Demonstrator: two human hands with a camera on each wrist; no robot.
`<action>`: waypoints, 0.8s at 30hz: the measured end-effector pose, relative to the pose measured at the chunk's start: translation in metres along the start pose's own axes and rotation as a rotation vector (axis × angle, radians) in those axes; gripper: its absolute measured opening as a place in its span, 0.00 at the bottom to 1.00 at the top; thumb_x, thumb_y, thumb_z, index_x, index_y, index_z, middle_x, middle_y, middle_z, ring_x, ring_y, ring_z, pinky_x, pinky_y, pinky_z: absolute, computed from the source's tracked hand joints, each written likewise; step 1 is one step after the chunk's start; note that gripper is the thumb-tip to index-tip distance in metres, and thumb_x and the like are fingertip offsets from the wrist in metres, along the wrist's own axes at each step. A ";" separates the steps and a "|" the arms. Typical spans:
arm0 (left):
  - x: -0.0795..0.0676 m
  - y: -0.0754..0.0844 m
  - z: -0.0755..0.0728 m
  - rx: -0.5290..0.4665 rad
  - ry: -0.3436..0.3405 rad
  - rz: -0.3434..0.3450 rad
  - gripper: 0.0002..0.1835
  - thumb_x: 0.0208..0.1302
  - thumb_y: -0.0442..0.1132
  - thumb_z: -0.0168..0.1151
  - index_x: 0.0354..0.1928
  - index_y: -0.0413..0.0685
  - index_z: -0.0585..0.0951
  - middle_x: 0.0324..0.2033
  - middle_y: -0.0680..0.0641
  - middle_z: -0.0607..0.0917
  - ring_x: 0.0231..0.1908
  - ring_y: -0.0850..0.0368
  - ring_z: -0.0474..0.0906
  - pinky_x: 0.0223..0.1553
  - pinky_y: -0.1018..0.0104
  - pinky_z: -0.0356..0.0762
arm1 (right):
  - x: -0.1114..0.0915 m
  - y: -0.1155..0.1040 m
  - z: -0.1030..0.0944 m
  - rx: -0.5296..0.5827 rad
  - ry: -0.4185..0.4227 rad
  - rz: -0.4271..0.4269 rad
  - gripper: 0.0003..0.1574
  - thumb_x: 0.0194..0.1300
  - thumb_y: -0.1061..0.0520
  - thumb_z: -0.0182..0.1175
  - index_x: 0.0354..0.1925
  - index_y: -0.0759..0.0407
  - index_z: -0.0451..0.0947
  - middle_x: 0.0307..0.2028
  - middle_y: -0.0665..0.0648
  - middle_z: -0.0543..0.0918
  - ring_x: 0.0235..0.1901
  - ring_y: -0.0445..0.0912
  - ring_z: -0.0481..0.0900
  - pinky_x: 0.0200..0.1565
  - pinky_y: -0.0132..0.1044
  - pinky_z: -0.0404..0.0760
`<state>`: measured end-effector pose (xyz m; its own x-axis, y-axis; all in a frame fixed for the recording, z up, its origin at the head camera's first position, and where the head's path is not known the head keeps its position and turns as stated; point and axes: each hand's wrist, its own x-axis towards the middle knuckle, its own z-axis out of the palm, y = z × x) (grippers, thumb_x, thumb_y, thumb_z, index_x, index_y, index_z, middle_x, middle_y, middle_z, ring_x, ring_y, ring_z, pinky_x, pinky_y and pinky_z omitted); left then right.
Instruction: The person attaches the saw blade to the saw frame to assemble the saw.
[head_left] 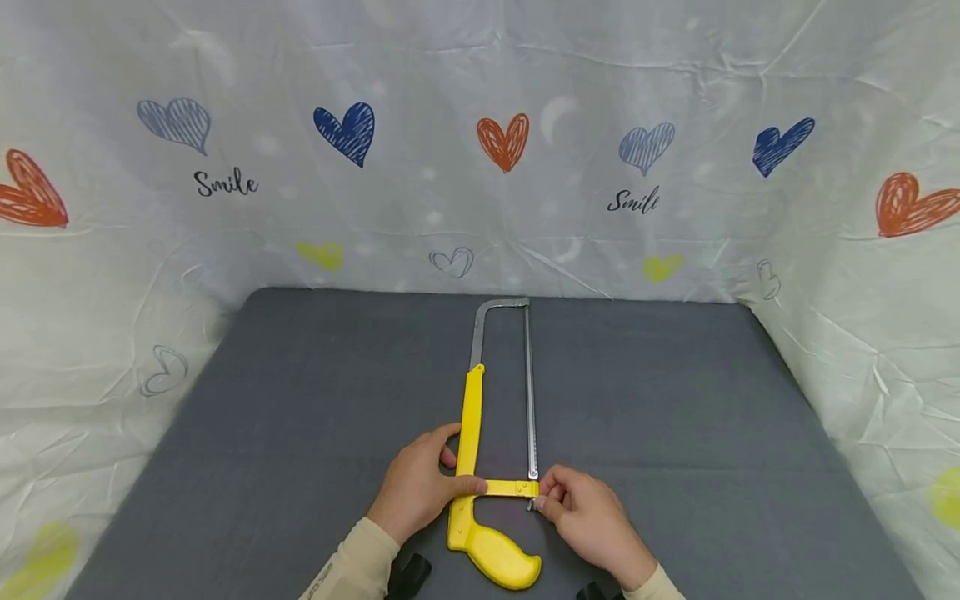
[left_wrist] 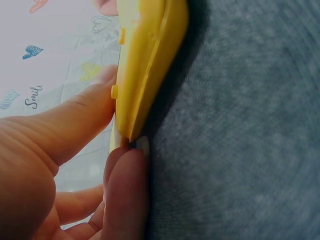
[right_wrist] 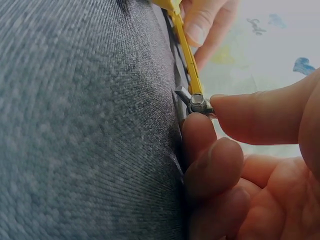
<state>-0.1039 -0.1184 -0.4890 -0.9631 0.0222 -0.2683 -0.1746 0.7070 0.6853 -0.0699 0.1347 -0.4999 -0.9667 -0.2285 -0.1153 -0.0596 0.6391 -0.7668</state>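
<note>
A hacksaw [head_left: 470, 417] with a yellow handle and frame lies on the grey cloth, its metal bow at the far end and its blade [head_left: 530, 392] along the right side. My left hand [head_left: 423, 483] grips the yellow frame where the crossbar meets it, thumb on top and fingers at the left side; the left wrist view shows the thumb and fingertips against the yellow body [left_wrist: 145, 65]. With thumb and index finger my right hand [head_left: 585, 512] pinches the small metal wing nut [right_wrist: 197, 102] at the crossbar's right end, below the blade.
A grey cloth [head_left: 337, 375] covers the table. Behind it and at both sides hangs a white curtain [head_left: 420, 192] printed with hearts and the word Smile. Dark straps show at both wrists near the bottom edge.
</note>
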 end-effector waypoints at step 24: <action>0.062 -0.041 -0.074 0.278 0.333 0.251 0.52 0.69 0.71 0.67 0.82 0.43 0.67 0.68 0.32 0.79 0.64 0.32 0.80 0.63 0.32 0.78 | 0.091 0.041 -0.080 -0.571 0.296 -0.168 0.61 0.71 0.31 0.68 0.83 0.66 0.59 0.84 0.70 0.59 0.82 0.68 0.59 0.74 0.72 0.66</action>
<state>-0.1720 -0.1984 -0.4839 -0.9894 0.0215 0.1434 0.0888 0.8715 0.4823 -0.1802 0.1988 -0.4920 -0.9553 -0.2004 0.2172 -0.2599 0.9196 -0.2946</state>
